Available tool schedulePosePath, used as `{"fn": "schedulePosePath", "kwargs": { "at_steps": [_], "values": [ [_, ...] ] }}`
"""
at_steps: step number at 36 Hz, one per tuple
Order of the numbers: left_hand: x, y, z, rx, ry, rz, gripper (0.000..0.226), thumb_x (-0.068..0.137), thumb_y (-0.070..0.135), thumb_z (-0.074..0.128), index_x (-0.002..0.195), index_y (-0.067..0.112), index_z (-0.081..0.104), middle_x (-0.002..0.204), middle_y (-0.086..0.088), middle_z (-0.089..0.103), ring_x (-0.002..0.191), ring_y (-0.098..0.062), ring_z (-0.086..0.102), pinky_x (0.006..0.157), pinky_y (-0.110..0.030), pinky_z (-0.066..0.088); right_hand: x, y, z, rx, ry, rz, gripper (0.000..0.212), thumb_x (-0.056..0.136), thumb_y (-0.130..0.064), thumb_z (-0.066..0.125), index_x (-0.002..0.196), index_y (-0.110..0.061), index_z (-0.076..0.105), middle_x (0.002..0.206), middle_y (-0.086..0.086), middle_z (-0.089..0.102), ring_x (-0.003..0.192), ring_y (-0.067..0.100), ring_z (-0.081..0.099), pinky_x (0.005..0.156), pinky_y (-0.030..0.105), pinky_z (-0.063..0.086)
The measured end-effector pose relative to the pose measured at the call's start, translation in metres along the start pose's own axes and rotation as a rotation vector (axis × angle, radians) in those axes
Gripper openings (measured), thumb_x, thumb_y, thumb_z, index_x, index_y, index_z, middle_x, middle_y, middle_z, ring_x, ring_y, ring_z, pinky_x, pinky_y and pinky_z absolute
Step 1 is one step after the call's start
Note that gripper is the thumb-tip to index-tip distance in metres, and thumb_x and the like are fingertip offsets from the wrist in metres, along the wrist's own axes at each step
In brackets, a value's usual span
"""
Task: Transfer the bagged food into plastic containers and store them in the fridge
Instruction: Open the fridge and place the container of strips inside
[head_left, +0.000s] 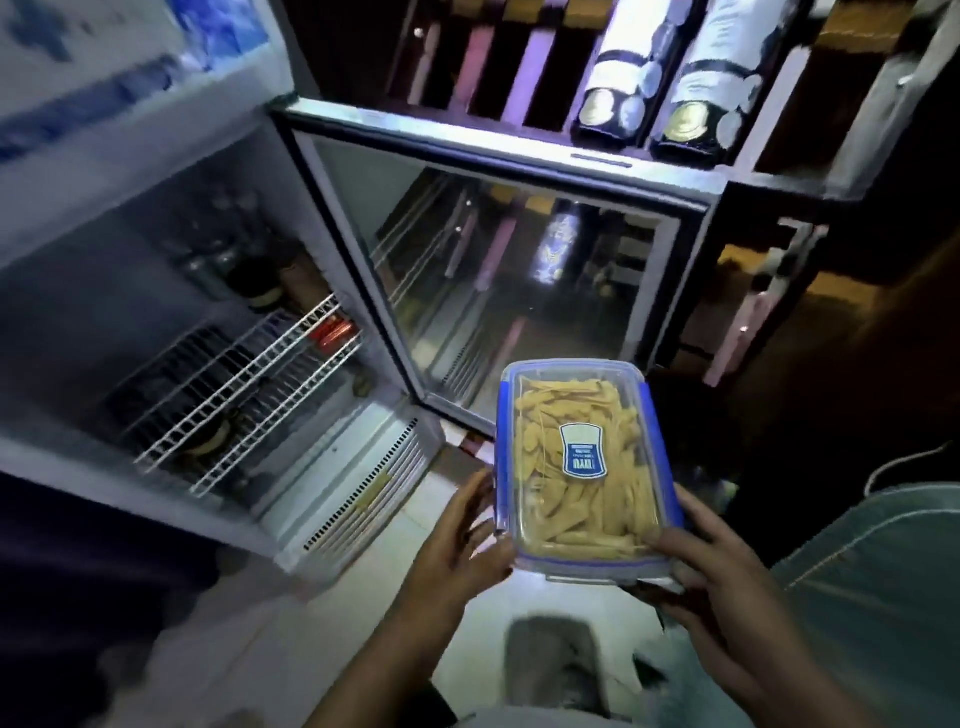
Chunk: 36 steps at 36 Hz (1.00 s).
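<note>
In front of you the fridge (130, 291) stands open, its glass door (498, 280) swung out to the right, with dark reflections of shelves and bottles in the pane. Inside, white wire racks (249, 384) cross the dim cabinet; bottles (244, 270) stand on the upper rack and a red can (335, 328) lies near its right end. What sits lower down is too dark to tell. A vent grille (363, 483) runs along the fridge's foot. Behind the door, a dark shelf unit (597, 78) holds boxed and labelled bottles side by side.

Just right of the fridge's open front, below the door's lower corner, you hold the container (584, 467) out over the pale floor (363, 566), well clear of the racks. It is a clear box with a blue-edged lid (647, 415) closed on top, a blue and white sticker (583, 449) on the lid, and it is full of pale yellow food strips (597, 519).

Your right hand (706, 582) grips the near right corner, thumb curled over the lid and fingers under the box. Your left hand (462, 540) lies against the left side with fingers straight and spread, steadying the box rather than clasping it.
</note>
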<state>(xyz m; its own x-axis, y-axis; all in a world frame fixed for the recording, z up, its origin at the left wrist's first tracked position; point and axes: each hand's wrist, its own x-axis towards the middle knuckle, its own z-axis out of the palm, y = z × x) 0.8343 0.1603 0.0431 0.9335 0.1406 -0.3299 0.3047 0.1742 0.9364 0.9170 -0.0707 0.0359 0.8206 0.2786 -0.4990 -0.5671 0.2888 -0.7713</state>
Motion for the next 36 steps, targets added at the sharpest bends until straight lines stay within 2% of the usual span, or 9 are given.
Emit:
{"fn": "schedulePosePath", "kwargs": {
  "at_steps": [4, 8, 15, 19, 22, 24, 28, 33, 36],
  "values": [
    [-0.031, 0.003, -0.042, -0.067, 0.184, 0.009, 0.078, 0.070, 0.041, 0.079, 0.139, 0.048, 0.046, 0.138, 0.014, 0.060, 0.130, -0.015, 0.055, 0.101, -0.050, 0.052, 0.018, 0.017, 0.056, -0.069, -0.109, 0.043, 0.071, 0.047, -0.024, 0.085, 0.116, -0.038, 0.071, 0.113, 0.009, 0.074, 0.100, 0.032, 0.073, 0.074, 0.047, 0.060],
    [-0.045, 0.013, -0.096, -0.105, 0.339, 0.044, 0.082, 0.068, 0.039, 0.081, 0.142, 0.043, 0.046, 0.137, 0.012, 0.061, 0.128, -0.016, 0.057, 0.102, -0.054, 0.050, 0.031, 0.040, 0.123, -0.123, -0.178, 0.033, 0.066, 0.049, -0.024, 0.084, 0.111, -0.042, 0.073, 0.107, 0.009, 0.076, 0.098, 0.034, 0.073, 0.072, 0.048, 0.060],
    [-0.058, 0.013, -0.188, -0.245, 0.482, 0.054, 0.083, 0.060, 0.036, 0.085, 0.136, 0.039, 0.054, 0.129, 0.008, 0.067, 0.123, -0.022, 0.062, 0.094, -0.053, 0.055, 0.042, 0.072, 0.222, -0.175, -0.343, -0.006, 0.075, 0.059, -0.028, 0.092, 0.128, -0.039, 0.065, 0.125, 0.007, 0.071, 0.111, 0.036, 0.069, 0.084, 0.057, 0.056],
    [-0.055, 0.012, -0.231, -0.311, 0.519, 0.071, 0.074, 0.061, 0.034, 0.086, 0.128, 0.041, 0.058, 0.122, 0.009, 0.071, 0.110, -0.021, 0.069, 0.083, -0.046, 0.061, 0.062, 0.092, 0.259, -0.231, -0.431, 0.000, 0.064, 0.077, -0.016, 0.079, 0.136, -0.034, 0.060, 0.133, 0.008, 0.065, 0.117, 0.040, 0.064, 0.090, 0.060, 0.053],
    [-0.051, 0.013, -0.259, -0.340, 0.531, 0.093, 0.072, 0.062, 0.033, 0.086, 0.128, 0.043, 0.059, 0.122, 0.009, 0.071, 0.108, -0.020, 0.070, 0.085, -0.047, 0.060, 0.076, 0.103, 0.287, -0.259, -0.460, 0.008, 0.071, 0.075, -0.019, 0.087, 0.138, -0.034, 0.057, 0.136, 0.007, 0.063, 0.119, 0.038, 0.064, 0.092, 0.058, 0.052],
    [-0.047, 0.012, -0.273, -0.345, 0.546, 0.123, 0.065, 0.067, 0.032, 0.086, 0.124, 0.050, 0.061, 0.124, 0.011, 0.070, 0.110, -0.018, 0.070, 0.077, -0.037, 0.061, 0.086, 0.103, 0.304, -0.305, -0.498, 0.005, 0.075, 0.071, -0.028, 0.090, 0.138, -0.035, 0.057, 0.136, 0.005, 0.064, 0.120, 0.036, 0.063, 0.096, 0.058, 0.050],
    [-0.031, 0.013, -0.292, -0.350, 0.589, 0.160, 0.059, 0.077, 0.029, 0.081, 0.126, 0.054, 0.058, 0.127, 0.010, 0.068, 0.113, -0.019, 0.068, 0.079, -0.033, 0.059, 0.112, 0.093, 0.331, -0.428, -0.548, -0.004, 0.071, 0.069, -0.037, 0.090, 0.133, -0.042, 0.060, 0.129, 0.000, 0.068, 0.115, 0.025, 0.067, 0.086, 0.039, 0.058],
    [0.008, 0.018, -0.310, -0.300, 0.632, 0.167, 0.059, 0.083, 0.037, 0.077, 0.131, 0.058, 0.051, 0.131, 0.016, 0.065, 0.115, -0.013, 0.066, 0.086, -0.035, 0.060, 0.151, 0.080, 0.363, -0.385, -0.575, 0.003, 0.057, 0.078, -0.011, 0.073, 0.132, -0.026, 0.063, 0.120, 0.003, 0.073, 0.105, 0.024, 0.072, 0.074, 0.027, 0.060],
    [0.037, 0.023, -0.319, -0.296, 0.684, 0.164, 0.059, 0.083, 0.039, 0.077, 0.131, 0.060, 0.050, 0.132, 0.019, 0.064, 0.117, -0.012, 0.065, 0.090, -0.040, 0.058, 0.178, 0.071, 0.382, -0.388, -0.569, 0.028, 0.049, 0.082, -0.001, 0.067, 0.128, -0.017, 0.064, 0.103, 0.001, 0.078, 0.086, 0.019, 0.073, 0.069, 0.023, 0.058]
  ]
}}
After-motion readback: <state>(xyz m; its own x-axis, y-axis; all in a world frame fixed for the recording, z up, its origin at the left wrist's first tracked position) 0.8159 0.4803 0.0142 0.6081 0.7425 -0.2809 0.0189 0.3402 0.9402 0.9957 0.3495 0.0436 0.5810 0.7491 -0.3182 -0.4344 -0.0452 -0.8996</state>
